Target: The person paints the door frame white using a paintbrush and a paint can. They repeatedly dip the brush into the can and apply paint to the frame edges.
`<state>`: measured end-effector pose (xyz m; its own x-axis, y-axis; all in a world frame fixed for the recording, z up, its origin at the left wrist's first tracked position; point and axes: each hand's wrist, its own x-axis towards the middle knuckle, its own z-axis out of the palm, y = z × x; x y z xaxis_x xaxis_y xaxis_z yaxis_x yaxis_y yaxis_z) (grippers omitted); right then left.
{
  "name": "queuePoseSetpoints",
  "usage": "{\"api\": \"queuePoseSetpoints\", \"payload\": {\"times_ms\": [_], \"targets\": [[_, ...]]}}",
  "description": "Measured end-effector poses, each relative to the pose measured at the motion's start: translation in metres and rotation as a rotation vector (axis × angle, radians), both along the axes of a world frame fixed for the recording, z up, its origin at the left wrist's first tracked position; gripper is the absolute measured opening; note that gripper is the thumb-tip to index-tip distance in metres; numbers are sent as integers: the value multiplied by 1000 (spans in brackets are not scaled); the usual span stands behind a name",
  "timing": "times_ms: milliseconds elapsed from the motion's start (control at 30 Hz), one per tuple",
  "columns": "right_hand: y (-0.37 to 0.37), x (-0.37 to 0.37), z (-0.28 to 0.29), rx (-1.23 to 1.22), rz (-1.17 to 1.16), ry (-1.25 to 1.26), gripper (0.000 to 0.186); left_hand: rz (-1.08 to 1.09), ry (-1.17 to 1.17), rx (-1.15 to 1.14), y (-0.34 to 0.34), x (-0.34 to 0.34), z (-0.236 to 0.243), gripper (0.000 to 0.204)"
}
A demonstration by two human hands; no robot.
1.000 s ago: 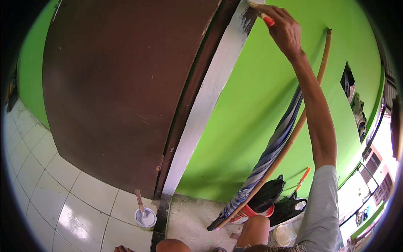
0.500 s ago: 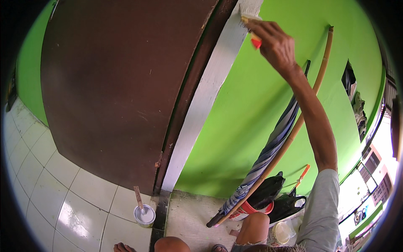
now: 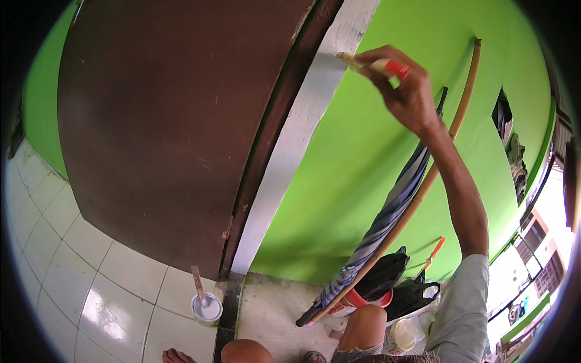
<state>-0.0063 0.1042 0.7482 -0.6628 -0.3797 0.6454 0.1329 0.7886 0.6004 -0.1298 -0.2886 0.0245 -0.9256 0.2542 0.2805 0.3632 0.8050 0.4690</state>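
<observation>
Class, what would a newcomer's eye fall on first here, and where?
A large dark brown door fills much of the left; a bright green wall spreads right. Above centre, the bare right hand grips a red-tipped paintbrush at a long whitish strip. Lower left, a round can of pale paint stands on white floor tiles.

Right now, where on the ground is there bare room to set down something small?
Bare tiles lie left of the paint can, below the brown door. A smaller bare patch of concrete lies between the dark strip and the umbrella's lower end. It is crowded farther right, around the red bucket and black bags.
</observation>
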Motion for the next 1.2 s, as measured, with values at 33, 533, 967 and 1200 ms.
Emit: {"api": "queuePoseSetpoints", "payload": {"times_ms": [33,533,967,1200], "targets": [[1,4,11,-212,-25,5,11,2,20,12,1,0,-1,30],[8,-24,147,292,8,306,19,8,75,6,-2,0,-17,31],[1,-16,10,413,-203,-77,37,12,50,19,-1,0,-13,29],[22,6,72,-509,25,221,36,16,24,19,1,0,-8,28]]}}
